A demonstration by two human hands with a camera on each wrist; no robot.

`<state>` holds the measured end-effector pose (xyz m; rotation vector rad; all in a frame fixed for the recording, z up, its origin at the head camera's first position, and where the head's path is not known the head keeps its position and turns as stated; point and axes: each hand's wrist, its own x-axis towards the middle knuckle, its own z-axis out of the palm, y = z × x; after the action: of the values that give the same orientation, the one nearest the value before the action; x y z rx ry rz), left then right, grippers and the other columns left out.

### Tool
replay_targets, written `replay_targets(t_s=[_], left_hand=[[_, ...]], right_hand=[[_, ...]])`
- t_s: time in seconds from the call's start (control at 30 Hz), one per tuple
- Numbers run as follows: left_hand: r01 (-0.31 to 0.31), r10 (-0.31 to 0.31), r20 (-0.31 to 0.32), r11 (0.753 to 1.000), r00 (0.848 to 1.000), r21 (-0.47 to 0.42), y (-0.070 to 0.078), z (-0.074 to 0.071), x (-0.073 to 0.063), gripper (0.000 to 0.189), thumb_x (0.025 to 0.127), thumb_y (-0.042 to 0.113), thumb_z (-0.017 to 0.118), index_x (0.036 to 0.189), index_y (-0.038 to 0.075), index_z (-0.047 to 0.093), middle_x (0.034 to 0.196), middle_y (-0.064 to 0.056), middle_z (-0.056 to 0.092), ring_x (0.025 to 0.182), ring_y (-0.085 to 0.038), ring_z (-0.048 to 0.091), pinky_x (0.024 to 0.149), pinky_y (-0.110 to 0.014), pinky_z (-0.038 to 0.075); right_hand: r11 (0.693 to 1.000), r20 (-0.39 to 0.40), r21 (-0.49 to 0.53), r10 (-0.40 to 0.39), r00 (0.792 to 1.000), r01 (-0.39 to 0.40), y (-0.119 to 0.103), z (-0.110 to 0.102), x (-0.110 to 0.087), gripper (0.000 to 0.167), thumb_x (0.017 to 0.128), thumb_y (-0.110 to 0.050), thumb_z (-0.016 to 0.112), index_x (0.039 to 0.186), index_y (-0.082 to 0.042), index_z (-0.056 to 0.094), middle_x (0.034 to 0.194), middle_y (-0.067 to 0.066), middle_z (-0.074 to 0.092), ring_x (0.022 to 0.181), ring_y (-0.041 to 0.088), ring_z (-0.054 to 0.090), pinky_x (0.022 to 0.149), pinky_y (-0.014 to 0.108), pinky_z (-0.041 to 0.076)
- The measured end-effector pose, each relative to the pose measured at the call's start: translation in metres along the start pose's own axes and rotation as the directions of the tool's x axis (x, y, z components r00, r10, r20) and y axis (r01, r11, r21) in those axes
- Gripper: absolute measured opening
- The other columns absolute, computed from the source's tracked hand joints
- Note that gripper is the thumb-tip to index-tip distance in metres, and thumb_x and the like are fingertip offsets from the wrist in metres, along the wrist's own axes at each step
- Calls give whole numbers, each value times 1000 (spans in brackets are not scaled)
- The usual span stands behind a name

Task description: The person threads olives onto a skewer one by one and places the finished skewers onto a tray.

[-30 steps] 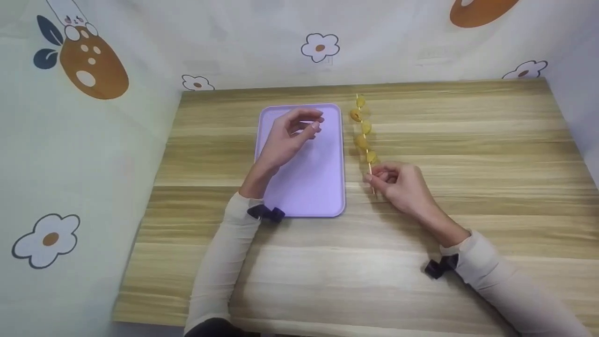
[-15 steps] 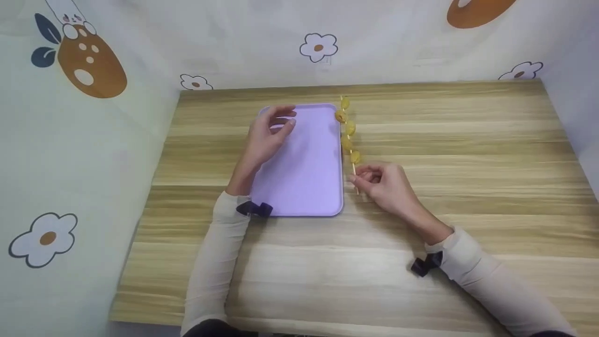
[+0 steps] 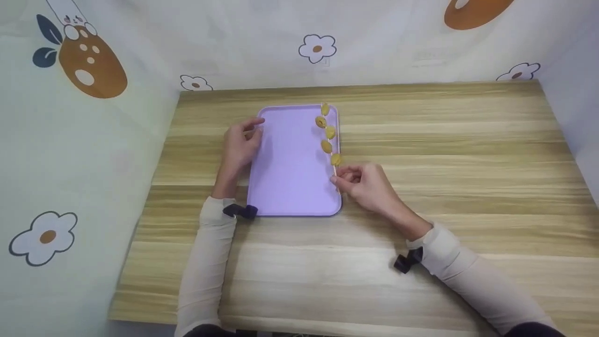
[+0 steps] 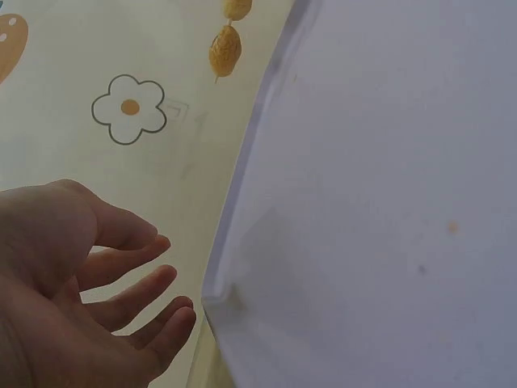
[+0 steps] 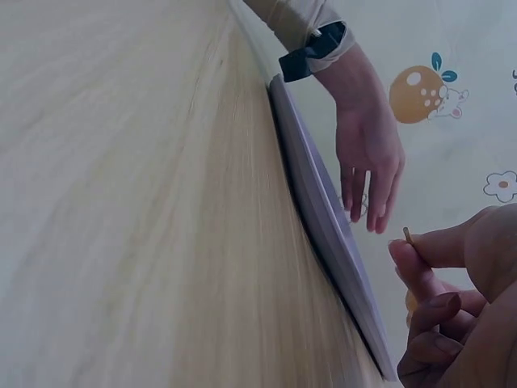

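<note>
A thin wooden skewer threaded with several yellow-brown, oval pieces of food (image 3: 330, 133) is pinched near its lower end between the thumb and index finger of my right hand (image 3: 367, 187). In the head view the skewer overlaps the right side of a lilac rectangular tray (image 3: 295, 187), pointing away from me. Its blunt end (image 5: 408, 235) pokes out above the fingertips in the right wrist view. My left hand (image 3: 242, 145) hovers at the tray's left edge, fingers loosely bent and nothing in them. Two of the food pieces (image 4: 225, 50) show in the left wrist view.
The tray lies on a wood-grain table (image 3: 444, 140). A pale wall covering (image 3: 393, 42) with printed flowers and fruit stands behind the table and along its left side. Black straps with small mounts (image 3: 241, 211) sit on both wrists.
My right hand has carried the skewer leftward from beside the tray to over its right side. My left hand has moved left, from above the tray to its left edge.
</note>
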<state>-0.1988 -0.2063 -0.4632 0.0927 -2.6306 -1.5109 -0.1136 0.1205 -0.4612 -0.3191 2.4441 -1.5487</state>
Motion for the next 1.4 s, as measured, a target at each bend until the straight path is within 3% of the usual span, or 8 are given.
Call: replay_targets(t_s=[0.23,0.6,1.1,1.4], left_hand=[[18,-18,6,1000,1000,4,-6,-3,-2,36,105,5,62,140,1,70,146,-20,68,131,-37,70,112,-44,60],[88,-88,75,996,993,12,-8,-8,-4,44,104,-3,54,148,1,62,152,-21,62,137,-38,65,117,-49,57],[99,-100,65,995,993,13,-8,-10,-5,44,101,-10,56,144,-1,64,148,-21,65,136,-38,66,116,-48,57],[77,-79,64,996,995,36,-8,-10,-4,41,101,-7,57,140,-1,67,145,-21,68,133,-36,69,114,-46,59]], right_hand=[[1000,25,18,16,1000,-17,-7,14,7,18,98,-19,82,106,-3,81,85,7,80,78,21,75,61,19,57],[1000,30,5,-20,999,20,-19,40,17,13,98,-15,81,101,-2,81,83,9,80,68,9,68,57,18,54],[1000,12,16,6,1000,-6,-26,64,33,15,99,-17,80,100,-2,81,81,7,79,64,8,67,55,21,54],[992,32,-122,-23,999,27,-25,71,37,18,96,-23,84,98,-4,83,76,3,77,60,7,62,52,21,47]])
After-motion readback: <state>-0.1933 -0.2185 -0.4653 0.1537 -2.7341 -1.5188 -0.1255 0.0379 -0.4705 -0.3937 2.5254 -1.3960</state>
